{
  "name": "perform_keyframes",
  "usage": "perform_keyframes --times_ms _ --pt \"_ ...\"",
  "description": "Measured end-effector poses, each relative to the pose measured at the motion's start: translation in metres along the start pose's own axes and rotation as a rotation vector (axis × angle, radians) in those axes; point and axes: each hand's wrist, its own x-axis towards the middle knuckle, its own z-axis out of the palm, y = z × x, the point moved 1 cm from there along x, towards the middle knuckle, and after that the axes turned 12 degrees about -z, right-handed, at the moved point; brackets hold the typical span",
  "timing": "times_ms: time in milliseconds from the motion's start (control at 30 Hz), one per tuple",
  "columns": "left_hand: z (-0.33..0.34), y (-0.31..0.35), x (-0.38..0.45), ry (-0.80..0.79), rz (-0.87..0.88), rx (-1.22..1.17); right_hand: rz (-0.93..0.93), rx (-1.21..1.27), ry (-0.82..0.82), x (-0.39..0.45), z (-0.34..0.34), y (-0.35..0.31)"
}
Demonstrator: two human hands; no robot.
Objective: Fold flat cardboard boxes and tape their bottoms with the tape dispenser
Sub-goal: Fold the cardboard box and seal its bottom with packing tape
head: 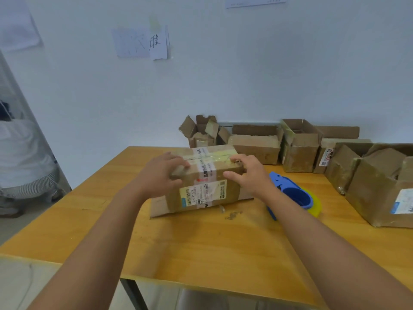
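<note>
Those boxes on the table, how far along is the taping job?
Done: open boxes line the wall. In hand: both hands, left and right, hold a box with yellowish tape on top. The tape dispenser lies beside it. No flat boxes visible.

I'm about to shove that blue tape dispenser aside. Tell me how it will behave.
The blue tape dispenser lies on its side on the table, so it should slide, not roll. Its plastic body looks rigid. The yellowish tape roll may drag or stick slightly.

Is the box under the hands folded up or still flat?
Folded up: the box stands on the table, flaps closed and taped on top.
</note>
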Motion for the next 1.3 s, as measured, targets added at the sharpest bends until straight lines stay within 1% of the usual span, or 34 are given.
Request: perform_keyframes --times_ms 67,100,167,233,300,333,433,500,533,600,667,733,833,900,967,1033,1100,1200,1300 --pt "0.018 0.007 -0.003 0.095 -0.02 0.195 -0.012 -0.092 0.034 -0.004 0.01 -0.009" --pt "0.027 0.014 -0.004 0.148 -0.019 0.239 -0.035 -0.143 0.066 -0.007 0.015 -0.015" --pt "0.036 0.022 -0.004 0.255 -0.037 0.254 -0.122 -0.25 0.135 -0.009 0.021 -0.028" --pt "0.032 0.017 -0.001 0.311 -0.011 0.207 -0.218 -0.289 0.164 -0.01 0.021 -0.037" --pt "0.022 0.004 0.0 0.307 0.087 0.128 -0.262 -0.217 0.147 -0.01 0.014 -0.039" --pt "0.018 -0.005 0.0 0.299 0.136 0.091 -0.25 -0.155 0.128 -0.008 0.009 -0.036" --pt "0.012 -0.023 0.001 0.248 0.233 0.062 -0.103 0.11 -0.011 -0.006 -0.002 -0.02" --pt "0.015 -0.027 0.002 0.165 0.199 0.085 -0.042 0.251 -0.133 -0.008 0.003 -0.015" --pt "0.019 -0.028 0.002 0.127 0.155 0.119 -0.028 0.281 -0.179 -0.009 0.007 -0.015" --pt "0.028 -0.026 -0.001 0.085 0.071 0.145 -0.026 0.292 -0.217 -0.013 0.016 -0.015" --pt "0.035 -0.018 -0.01 0.023 0.014 0.008 -0.06 0.254 -0.216 -0.017 0.02 -0.014" --pt "0.039 -0.008 -0.021 -0.012 0.013 -0.201 -0.132 0.154 -0.171 -0.018 0.018 -0.015" --pt "0.042 0.003 -0.03 0.087 0.073 -0.409 -0.232 0.038 -0.056 -0.02 0.014 -0.027" --pt "0.043 0.006 -0.03 0.156 0.078 -0.432 -0.271 -0.063 -0.016 -0.023 0.014 -0.035" --pt "0.046 0.006 -0.03 0.205 0.103 -0.406 -0.316 -0.191 0.034 -0.028 0.016 -0.041" --pt "0.051 0.007 -0.031 0.207 0.118 -0.384 -0.343 -0.304 0.063 -0.033 0.018 -0.044" --pt "0.056 0.007 -0.03 0.19 0.122 -0.392 -0.326 -0.374 0.039 -0.036 0.018 -0.043" --pt "0.063 0.013 -0.027 0.15 0.106 -0.416 -0.295 -0.369 -0.001 -0.04 0.013 -0.038" --pt "0.069 0.023 -0.023 0.169 0.043 -0.549 -0.281 -0.324 -0.023 -0.042 0.009 -0.035"
